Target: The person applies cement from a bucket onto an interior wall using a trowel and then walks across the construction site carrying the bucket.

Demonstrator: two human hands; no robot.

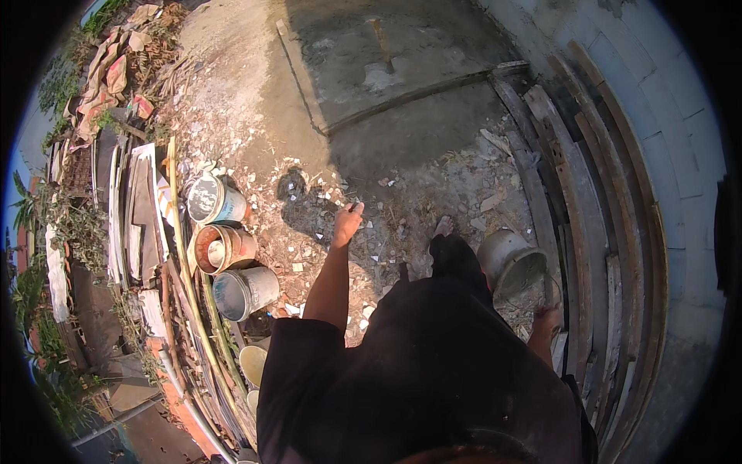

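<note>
My left hand (348,223) is held out in front over the rubble-strewn ground, its fingers curled in. A small dark spot shows at the fingertips; what they hold, if anything, is too small to name. Low on my right side, my right hand (546,319) is closed at the thin wire handle of a grey bucket (506,259). The bucket tilts, and its mouth faces up toward me. Its inside looks grey, with no contents that I can make out. One bare foot (444,226) shows beyond my dark clothing.
Several used buckets (246,294) stand in a row at the left, beside bamboo poles (185,271) and scrap boards. Long timber planks (576,185) lie along the block wall (657,100) at right. Ahead is a smooth cement slab (417,116) with a raised edge; broken chips litter the ground.
</note>
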